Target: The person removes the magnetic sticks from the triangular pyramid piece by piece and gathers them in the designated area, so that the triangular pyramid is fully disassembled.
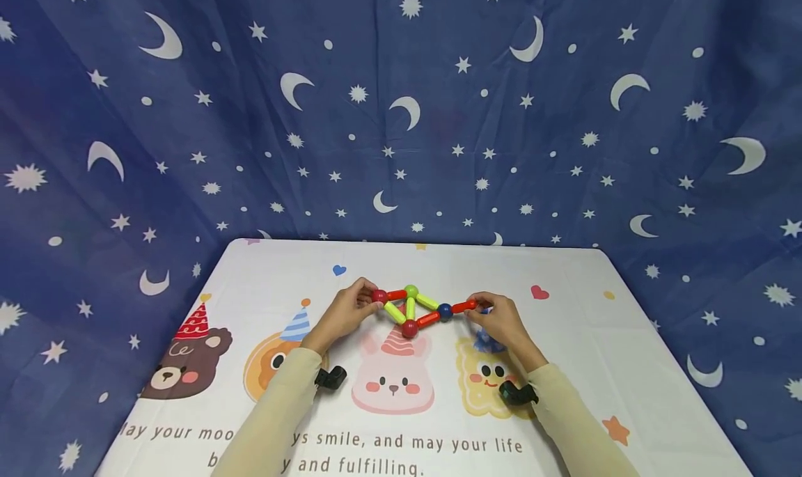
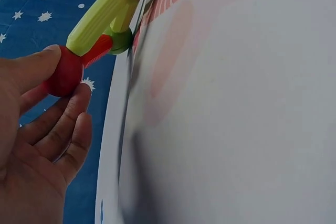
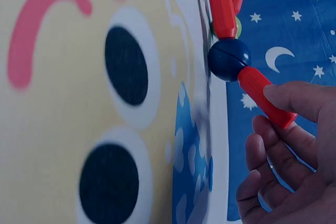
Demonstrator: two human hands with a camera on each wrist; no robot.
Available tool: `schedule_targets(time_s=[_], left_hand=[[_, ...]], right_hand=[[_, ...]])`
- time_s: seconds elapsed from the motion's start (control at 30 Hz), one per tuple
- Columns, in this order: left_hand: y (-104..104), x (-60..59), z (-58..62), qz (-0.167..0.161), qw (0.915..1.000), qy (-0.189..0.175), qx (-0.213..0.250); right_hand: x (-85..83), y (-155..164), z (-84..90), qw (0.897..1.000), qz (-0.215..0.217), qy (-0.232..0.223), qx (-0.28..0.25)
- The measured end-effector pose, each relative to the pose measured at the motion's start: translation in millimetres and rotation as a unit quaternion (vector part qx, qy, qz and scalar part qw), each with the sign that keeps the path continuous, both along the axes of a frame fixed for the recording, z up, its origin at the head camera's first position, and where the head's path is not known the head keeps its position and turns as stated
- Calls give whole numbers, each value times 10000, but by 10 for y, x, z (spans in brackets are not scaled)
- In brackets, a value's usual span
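Note:
A structure of magnetic sticks and balls (image 1: 413,308) lies on the white cartoon tablecloth (image 1: 401,407). It has red and yellow-green sticks joined by red, green and blue balls. My left hand (image 1: 351,308) pinches the red ball (image 1: 379,296) at the structure's left corner, which the left wrist view shows as the red ball (image 2: 65,72) between thumb and fingers. My right hand (image 1: 498,317) pinches the free end of the red stick (image 1: 464,306) that runs out from the blue ball (image 1: 445,312). In the right wrist view the thumb lies on that red stick (image 3: 262,95) by the blue ball (image 3: 229,59).
The table (image 1: 626,365) is draped with printed animal faces and a line of text near its front edge. A blue cloth with moons and stars (image 1: 401,115) hangs behind and around the table.

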State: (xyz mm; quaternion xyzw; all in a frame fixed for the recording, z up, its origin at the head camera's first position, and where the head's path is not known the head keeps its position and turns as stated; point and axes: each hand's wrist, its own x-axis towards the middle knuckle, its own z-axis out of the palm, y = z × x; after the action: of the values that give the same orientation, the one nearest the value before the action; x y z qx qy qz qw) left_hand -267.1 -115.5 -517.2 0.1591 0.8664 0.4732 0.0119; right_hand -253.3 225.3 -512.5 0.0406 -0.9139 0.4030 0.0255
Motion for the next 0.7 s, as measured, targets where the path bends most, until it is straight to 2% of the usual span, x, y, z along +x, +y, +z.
schedule_targets(time_s=[0.37, 0.7], left_hand=[[75, -11, -48, 16, 9997, -196, -122], [105, -42, -96, 61, 9995, -276, -123]], right_hand=[[-41, 168, -1, 9996, -133, -143, 192], [-109, 284, -6, 9994, 59, -92, 341]])
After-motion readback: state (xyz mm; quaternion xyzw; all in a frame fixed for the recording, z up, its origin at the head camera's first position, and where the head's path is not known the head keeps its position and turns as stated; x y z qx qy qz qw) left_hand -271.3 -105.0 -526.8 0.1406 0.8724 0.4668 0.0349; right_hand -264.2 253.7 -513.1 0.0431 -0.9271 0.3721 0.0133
